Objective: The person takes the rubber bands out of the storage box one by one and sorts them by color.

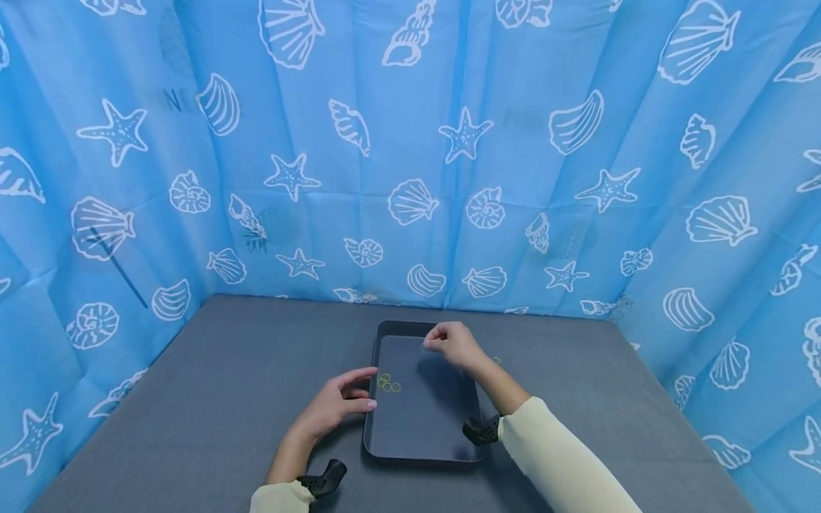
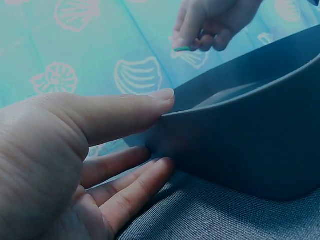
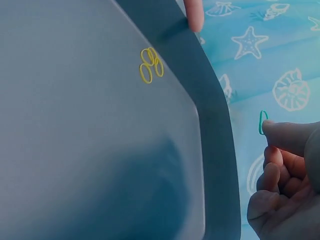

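Observation:
A dark grey rectangular tray (image 1: 423,420) lies on the table. My left hand (image 1: 330,406) is at its left side; in the left wrist view the thumb (image 2: 135,112) reaches the rim and the other fingers touch the outer wall below. Over the far part of the tray, my right hand (image 1: 454,344) pinches a small green rubber band (image 3: 261,123) between thumb and fingertip. Several yellow rubber bands (image 3: 146,73) lie together on the tray floor near the left wall, some overlapping.
Another small yellowish loop (image 1: 496,360) is on the grey cloth-covered table (image 1: 269,356), right of the tray and partly behind my right forearm. A blue curtain (image 1: 359,164) with white shells and starfish encloses the table's back and sides.

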The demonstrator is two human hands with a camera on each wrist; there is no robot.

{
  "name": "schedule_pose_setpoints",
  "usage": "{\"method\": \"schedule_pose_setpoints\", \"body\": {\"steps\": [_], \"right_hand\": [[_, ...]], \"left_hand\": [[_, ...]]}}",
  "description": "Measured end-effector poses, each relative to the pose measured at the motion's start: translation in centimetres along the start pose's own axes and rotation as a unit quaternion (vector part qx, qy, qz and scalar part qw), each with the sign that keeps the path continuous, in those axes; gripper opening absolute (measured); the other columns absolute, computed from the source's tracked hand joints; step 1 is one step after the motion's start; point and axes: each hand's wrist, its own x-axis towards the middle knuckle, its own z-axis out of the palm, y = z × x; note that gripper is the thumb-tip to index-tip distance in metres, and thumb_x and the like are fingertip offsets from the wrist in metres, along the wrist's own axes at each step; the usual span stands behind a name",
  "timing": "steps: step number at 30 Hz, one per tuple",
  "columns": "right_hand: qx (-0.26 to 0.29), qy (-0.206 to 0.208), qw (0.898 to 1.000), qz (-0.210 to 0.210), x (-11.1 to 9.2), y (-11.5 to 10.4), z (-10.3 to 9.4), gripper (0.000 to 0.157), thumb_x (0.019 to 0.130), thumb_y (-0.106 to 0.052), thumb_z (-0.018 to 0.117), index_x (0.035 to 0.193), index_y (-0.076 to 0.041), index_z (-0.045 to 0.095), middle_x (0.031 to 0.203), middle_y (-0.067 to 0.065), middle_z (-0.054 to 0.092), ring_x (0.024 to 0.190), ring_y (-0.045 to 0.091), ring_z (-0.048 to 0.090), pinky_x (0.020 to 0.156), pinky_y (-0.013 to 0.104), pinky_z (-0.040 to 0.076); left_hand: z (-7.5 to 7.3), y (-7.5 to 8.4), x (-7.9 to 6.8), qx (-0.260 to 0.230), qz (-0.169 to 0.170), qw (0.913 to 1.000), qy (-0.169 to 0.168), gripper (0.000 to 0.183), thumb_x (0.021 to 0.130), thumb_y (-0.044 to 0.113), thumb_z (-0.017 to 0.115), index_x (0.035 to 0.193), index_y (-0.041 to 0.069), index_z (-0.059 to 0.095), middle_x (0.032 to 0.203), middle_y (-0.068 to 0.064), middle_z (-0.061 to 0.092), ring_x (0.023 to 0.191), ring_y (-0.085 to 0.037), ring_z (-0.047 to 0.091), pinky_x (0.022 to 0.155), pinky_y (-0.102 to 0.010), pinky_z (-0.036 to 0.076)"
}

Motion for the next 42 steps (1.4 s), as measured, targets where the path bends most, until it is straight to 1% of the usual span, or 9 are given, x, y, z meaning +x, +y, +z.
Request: {"method": "schedule_pose_setpoints", "body": {"steps": [2,7,9,16,23,28,37,42], "right_hand": [[0.002,0.006,1.0,0.008,-0.3,0.3,-0.2,0.007,0.09,-0.006,0.067,0.083,-0.003,0.068,0.079,0.003,0.063,0.081,0.032,0.059,0.067,0.033,0.046],[0.002,0.024,0.999,0.024,-1.0,0.8,-0.9,0.006,0.09,-0.006,0.068,0.084,-0.003,0.068,0.08,0.003,0.063,0.075,0.021,0.057,0.068,0.033,0.046],[0.002,0.031,0.999,0.028,-1.4,1.0,-1.2,0.006,0.09,-0.006,0.068,0.085,-0.003,0.068,0.08,0.003,0.063,0.073,0.017,0.054,0.067,0.033,0.045],[0.019,0.056,0.998,0.036,-2.8,2.1,-2.2,0.006,0.091,-0.004,0.066,0.085,-0.001,0.066,0.078,0.004,0.06,0.07,0.017,0.049,0.065,0.032,0.041],[0.017,0.069,0.996,0.051,-4.1,3.9,-2.8,0.008,0.092,-0.003,0.064,0.085,0.0,0.066,0.076,0.004,0.058,0.069,0.017,0.048,0.063,0.031,0.041],[0.008,0.081,0.995,0.052,-4.9,5.0,-3.1,0.007,0.091,-0.002,0.065,0.085,0.001,0.066,0.075,0.004,0.058,0.067,0.018,0.048,0.062,0.032,0.041],[-0.019,0.085,0.995,0.057,-6.4,6.7,-3.3,0.009,0.09,0.001,0.066,0.081,0.0,0.065,0.071,0.003,0.056,0.065,0.016,0.047,0.06,0.03,0.04],[-0.032,0.079,0.995,0.05,-7.1,7.6,-3.6,0.01,0.089,0.001,0.066,0.079,-0.001,0.064,0.068,0.001,0.054,0.062,0.015,0.046,0.058,0.029,0.039]], "left_hand": [[0.1,0.0,0.0,0.002,0.003,1.0,0.002,0.059,0.086,0.015,0.076,0.139,0.01,0.053,0.139,-0.019,0.048,0.107,-0.028,0.055,0.088,-0.042,0.049],[0.2,0.1,-0.1,0.008,0.007,0.9999,0.006,0.057,0.086,0.016,0.076,0.139,0.011,0.054,0.139,-0.02,0.048,0.108,-0.028,0.055,0.087,-0.042,0.049],[0.2,0.0,-0.2,0.012,0.007,0.9999,0.005,0.057,0.086,0.017,0.076,0.139,0.011,0.054,0.139,-0.02,0.048,0.108,-0.029,0.055,0.087,-0.042,0.049],[0.0,0.0,0.0,0.007,0.0,1.0,0.004,0.058,0.085,0.017,0.076,0.139,0.013,0.054,0.14,-0.018,0.047,0.108,-0.028,0.055,0.088,-0.043,0.049],[0.1,-0.1,0.0,0.007,0.001,1.0,0.003,0.058,0.085,0.017,0.076,0.139,0.013,0.054,0.141,-0.018,0.047,0.109,-0.028,0.055,0.088,-0.043,0.049],[0.1,-0.1,0.0,0.008,0.001,1.0,0.003,0.059,0.086,0.017,0.076,0.14,0.013,0.053,0.141,-0.018,0.047,0.108,-0.027,0.055,0.088,-0.042,0.049],[0.1,-0.1,0.0,0.008,0.0,1.0,0.003,0.057,0.086,0.018,0.076,0.139,0.013,0.054,0.14,-0.018,0.047,0.107,-0.027,0.055,0.088,-0.042,0.049],[0.1,0.0,-0.1,0.006,0.002,1.0,-0.001,0.058,0.086,0.017,0.075,0.14,0.013,0.054,0.141,-0.018,0.047,0.108,-0.028,0.054,0.088,-0.042,0.049]]}}
